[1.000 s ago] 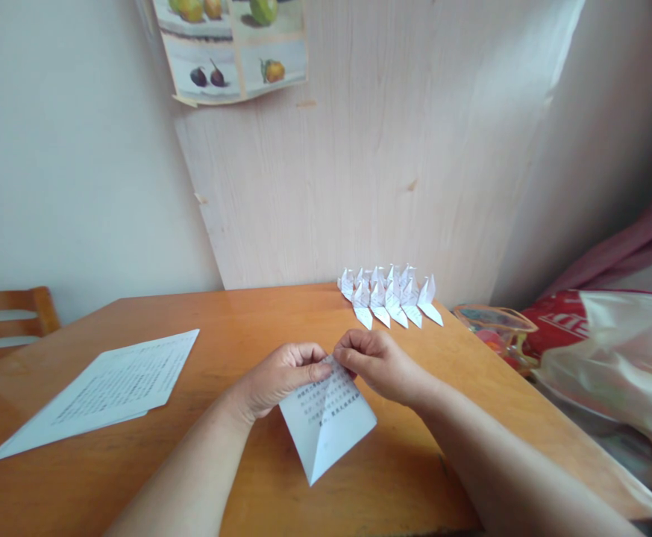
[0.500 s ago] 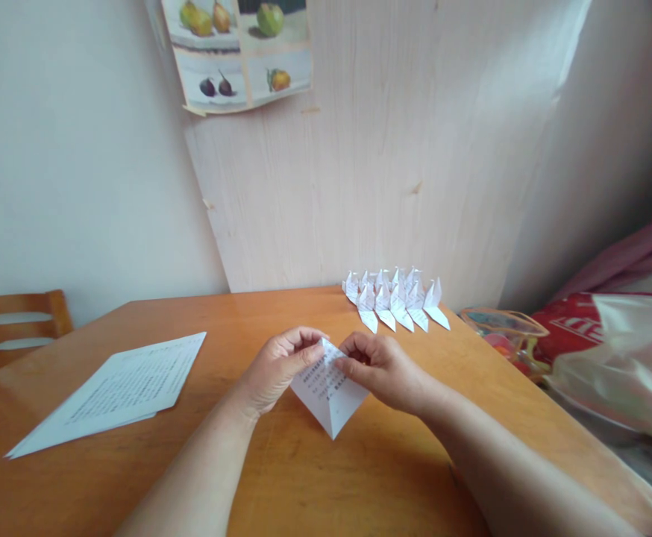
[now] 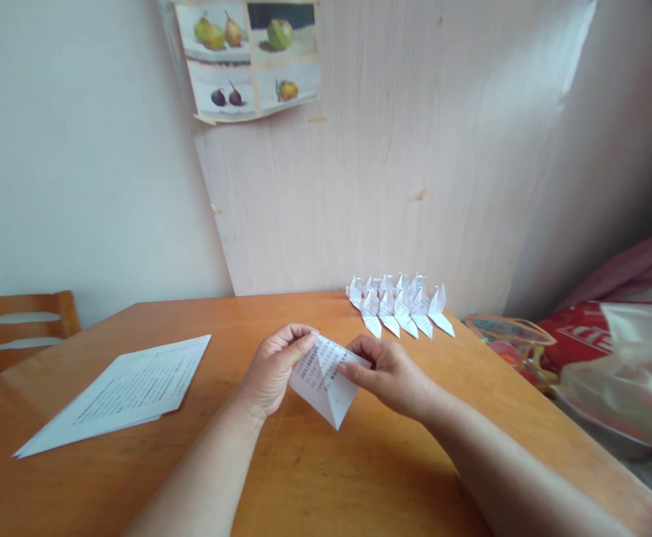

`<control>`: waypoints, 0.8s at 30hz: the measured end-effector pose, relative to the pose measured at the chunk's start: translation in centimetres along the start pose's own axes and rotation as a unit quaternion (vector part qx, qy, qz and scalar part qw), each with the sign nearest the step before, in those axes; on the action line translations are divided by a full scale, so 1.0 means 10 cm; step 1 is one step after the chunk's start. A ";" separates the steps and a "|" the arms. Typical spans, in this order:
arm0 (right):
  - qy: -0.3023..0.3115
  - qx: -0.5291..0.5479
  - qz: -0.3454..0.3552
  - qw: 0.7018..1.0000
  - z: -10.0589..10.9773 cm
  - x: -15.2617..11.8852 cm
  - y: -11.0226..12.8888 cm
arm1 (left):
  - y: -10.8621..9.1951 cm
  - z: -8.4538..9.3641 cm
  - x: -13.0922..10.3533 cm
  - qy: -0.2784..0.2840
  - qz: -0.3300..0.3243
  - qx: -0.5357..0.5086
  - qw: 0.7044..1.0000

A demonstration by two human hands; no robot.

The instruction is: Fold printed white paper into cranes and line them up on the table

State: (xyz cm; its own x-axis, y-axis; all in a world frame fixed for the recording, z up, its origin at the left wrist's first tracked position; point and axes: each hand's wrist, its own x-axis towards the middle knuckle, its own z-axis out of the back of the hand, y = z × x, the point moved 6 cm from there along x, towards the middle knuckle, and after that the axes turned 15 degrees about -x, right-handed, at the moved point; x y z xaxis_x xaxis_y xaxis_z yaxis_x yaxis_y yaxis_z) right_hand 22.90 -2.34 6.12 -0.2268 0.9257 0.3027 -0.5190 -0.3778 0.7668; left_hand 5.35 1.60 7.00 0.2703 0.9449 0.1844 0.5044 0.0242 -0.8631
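A small folded sheet of printed paper (image 3: 326, 384) is held up over the table between my two hands, one corner pointing down toward me. My left hand (image 3: 281, 365) pinches its upper left corner between thumb and fingers. On the other side, my right hand (image 3: 387, 373) grips the right corner, thumb in front and fingers curled behind. A crease runs down to the lower point of the paper. Beyond the hands, several folded white paper figures (image 3: 398, 309) stand in rows near the table's far edge.
Printed sheets (image 3: 130, 391) lie stacked on the left of the wooden table (image 3: 281, 485). A wooden chair (image 3: 24, 324) stands past the left edge. Plastic bags (image 3: 611, 373) and a clear container (image 3: 510, 347) sit beyond the right edge. Fruit pictures (image 3: 251, 60) hang on the wall behind.
The paper has turned slightly in my hands, its top now spread wider. My left hand has shifted a little from the top point, and the right hand now holds the right corner.
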 end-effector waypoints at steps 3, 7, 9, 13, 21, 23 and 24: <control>-0.018 -0.015 -0.005 1.000 0.02 0.01 -0.02 | -0.01 0.01 0.01 -0.011 -0.003 -0.010 1.000; -0.030 -0.032 -0.004 0.999 0.03 0.01 -0.03 | 0.00 0.04 0.02 -0.023 -0.004 -0.022 0.999; -0.030 -0.034 0.000 0.999 0.02 0.01 -0.03 | 0.01 0.06 0.03 -0.030 -0.006 -0.020 0.999; -0.026 -0.017 0.007 0.999 0.02 0.03 -0.05 | 0.04 0.06 0.03 -0.031 0.005 -0.017 0.999; 0.013 0.094 -0.024 0.995 0.01 0.04 -0.08 | 0.10 0.02 0.01 -0.011 0.055 -0.030 0.998; 0.022 0.104 -0.043 0.993 0.00 0.04 -0.09 | 0.11 0.03 0.01 -0.008 0.056 -0.024 0.998; 0.027 0.105 -0.054 0.993 0.00 0.04 -0.10 | 0.12 0.04 0.02 -0.008 0.055 -0.022 0.998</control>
State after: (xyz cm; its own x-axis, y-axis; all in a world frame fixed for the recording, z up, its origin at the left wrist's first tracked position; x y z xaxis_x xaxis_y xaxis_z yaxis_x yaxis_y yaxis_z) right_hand 23.29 -1.59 5.46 -0.2265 0.9560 0.1863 -0.3608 -0.2600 0.8957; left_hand 5.64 1.93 5.83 0.3133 0.9460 0.0827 0.5086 -0.0936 -0.8559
